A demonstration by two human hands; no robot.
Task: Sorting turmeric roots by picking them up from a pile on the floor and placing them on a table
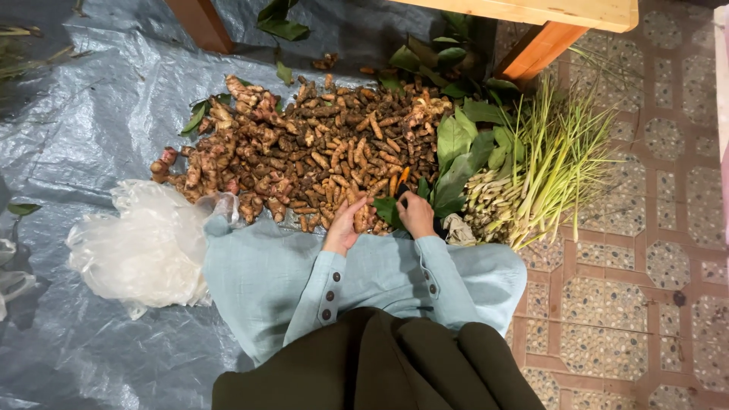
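A wide heap of brown roots [319, 148] lies on a grey plastic sheet [83, 129] in front of me; those on the left are knobbier and pinkish. My left hand [344, 225] rests on the near edge of the heap, fingers on several small roots. My right hand [415, 213] is beside it, fingers curled at a green leaf [387, 209] and a root showing an orange cut end [403, 178]. Both arms wear light blue sleeves with dark buttons.
Large green leaves [461, 156] and a bundle of pale green stalks [531, 175] lie right of the heap on a patterned tiled floor [645, 266]. A crumpled clear plastic bag [144, 247] sits at my left. Wooden table legs [541, 47] stand behind.
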